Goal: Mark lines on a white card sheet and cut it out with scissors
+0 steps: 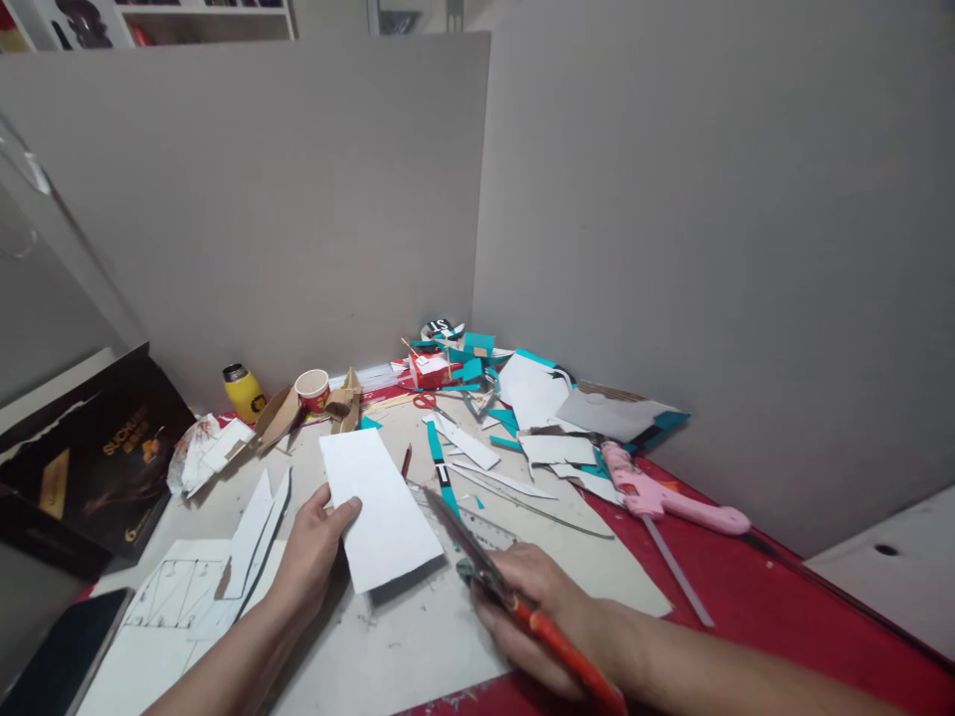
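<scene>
Between the thumb and fingers of my left hand (pixel 328 532) is a rectangular piece of white cardboard (pixel 382 517), lifted slightly and tilted over the work surface. My right hand (pixel 541 607) grips scissors (pixel 477 545) with orange handles, their blades pointing up and left toward the card's right edge. The blades look apart from the card. A pencil (pixel 407 460) and a clear ruler (pixel 484 527) lie just beyond the card and the scissors. Left of my left hand, narrow white offcuts (pixel 258 532) rest on a paper with a ruled drawing (pixel 160 597).
A pink glue gun (pixel 671 499) with a glue stick lies on the red table (pixel 783 617) at right. Teal and white scraps (pixel 537 388) pile up at the back. A paper cup (pixel 312 390), yellow bottle (pixel 244 393) and dark box (pixel 96 457) stand at left. Grey panels rise behind.
</scene>
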Demonstrator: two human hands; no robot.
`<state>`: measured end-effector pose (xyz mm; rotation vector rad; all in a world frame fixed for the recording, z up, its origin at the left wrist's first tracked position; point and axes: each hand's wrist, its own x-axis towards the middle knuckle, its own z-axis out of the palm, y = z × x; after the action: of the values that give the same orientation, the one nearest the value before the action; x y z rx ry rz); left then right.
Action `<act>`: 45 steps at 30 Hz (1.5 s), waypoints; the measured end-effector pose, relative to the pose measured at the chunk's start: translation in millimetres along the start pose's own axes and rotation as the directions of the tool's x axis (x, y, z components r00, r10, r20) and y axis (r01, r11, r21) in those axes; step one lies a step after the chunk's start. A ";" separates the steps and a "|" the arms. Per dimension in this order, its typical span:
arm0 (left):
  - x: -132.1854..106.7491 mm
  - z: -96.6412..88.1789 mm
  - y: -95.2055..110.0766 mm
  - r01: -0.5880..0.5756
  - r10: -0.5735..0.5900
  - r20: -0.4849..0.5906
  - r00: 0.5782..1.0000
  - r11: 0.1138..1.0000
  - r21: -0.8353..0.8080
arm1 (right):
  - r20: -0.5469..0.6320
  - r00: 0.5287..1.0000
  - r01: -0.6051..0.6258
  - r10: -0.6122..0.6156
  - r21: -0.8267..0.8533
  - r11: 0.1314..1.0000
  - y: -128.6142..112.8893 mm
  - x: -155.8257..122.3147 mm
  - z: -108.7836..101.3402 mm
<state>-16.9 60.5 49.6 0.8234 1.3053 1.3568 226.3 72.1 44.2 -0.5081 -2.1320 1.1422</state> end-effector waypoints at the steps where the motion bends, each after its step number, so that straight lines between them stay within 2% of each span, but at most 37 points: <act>1: -0.8 1.1 0.1 -0.001 0.001 0.006 1.000 1.000 0.006 | 0.002 1.000 0.015 -0.015 -0.018 1.000 -1.5 0.3 -1.1; 3: -1.6 2.4 -0.1 0.002 -0.002 0.011 1.000 1.000 0.022 | 0.023 0.999 0.050 -0.049 -0.043 0.998 -4.0 1.2 -3.7; 5: -0.3 1.4 -1.0 -0.010 0.011 -0.029 1.000 0.999 0.048 | 0.004 1.000 0.016 -0.016 -0.029 0.999 -5.1 1.5 -5.2; 9: 3.4 -5.9 0.9 -0.090 0.119 -0.206 0.971 0.986 0.141 | -0.002 0.990 -0.138 0.139 0.080 0.987 -2.5 -3.1 -1.7; 12: -5.2 -4.6 8.2 -0.178 0.233 -0.244 0.941 0.957 0.228 | 0.008 0.967 -0.250 0.255 0.232 0.940 -0.2 -7.8 4.3; 14: -20.1 4.0 13.0 -0.231 0.281 -0.166 0.945 0.935 0.269 | 0.023 0.950 -0.301 0.311 0.326 0.896 -0.1 -8.8 7.0; 17: -48.5 23.4 14.5 -0.255 0.223 0.140 0.965 0.925 0.283 | 0.039 0.955 -0.290 0.294 0.329 0.899 -0.1 -6.5 7.5; 19: -63.9 34.0 11.1 -0.241 0.147 0.323 0.935 0.931 0.274 | 0.032 0.976 -0.217 0.216 0.251 0.943 2.3 -4.4 7.1; 21: -72.7 39.1 6.2 -0.223 0.103 0.410 0.906 0.940 0.257 | 0.033 0.990 -0.141 0.137 0.166 0.976 6.7 -3.3 7.4; 24: -75.4 38.2 0.6 -0.190 0.077 0.426 0.901 0.955 0.230 | 0.049 0.996 -0.078 0.075 0.079 0.994 13.4 -3.6 8.4; 30: -72.8 34.5 -4.1 -0.145 0.059 0.421 0.905 0.973 0.177 | 0.047 0.998 -0.036 0.035 0.005 0.999 17.9 -4.8 8.0; 37: -71.1 38.5 -12.4 -0.145 0.085 0.395 0.915 0.981 0.125 | 0.056 0.997 -0.051 0.053 -0.033 0.998 24.3 -9.7 9.4; 43: -68.9 37.5 -12.9 -0.360 0.263 0.400 0.878 0.913 0.189 | 0.074 0.995 -0.068 0.072 -0.064 0.996 29.0 -11.2 9.3; 45: -68.1 37.1 -13.8 -0.379 0.283 0.389 0.877 0.904 0.196 | 0.055 0.996 -0.067 0.070 -0.052 0.996 27.2 -9.4 9.1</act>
<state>36.9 3.2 54.6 1.4670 1.1038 1.2295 227.4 75.9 14.3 -0.5819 -2.2120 1.1552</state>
